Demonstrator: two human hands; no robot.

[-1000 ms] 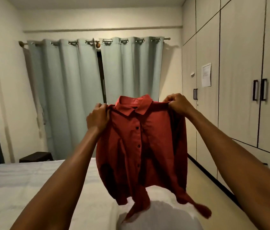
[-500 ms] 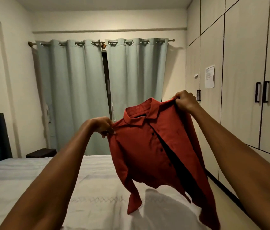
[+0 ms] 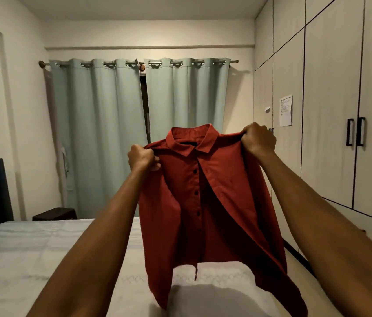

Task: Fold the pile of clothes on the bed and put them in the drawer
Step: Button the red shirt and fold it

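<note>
1. The left hand (image 3: 142, 157), left of centre in the frame, is gripping one shoulder of the red shirt (image 3: 205, 202), fingers curled tight on the cloth.
2. The right hand (image 3: 258, 139), slightly higher at centre right, is clutching the other shoulder the same way.
3. The shirt is hanging in mid-frame above the bed (image 3: 32, 259), collar up, buttons showing.

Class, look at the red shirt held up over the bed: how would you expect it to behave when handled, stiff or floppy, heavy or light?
Probably floppy: the red shirt hangs in loose folds below the left hand and right hand. Likely light, since a grip at each shoulder carries it. Its open front sags, so it may shift when laid down.
</note>
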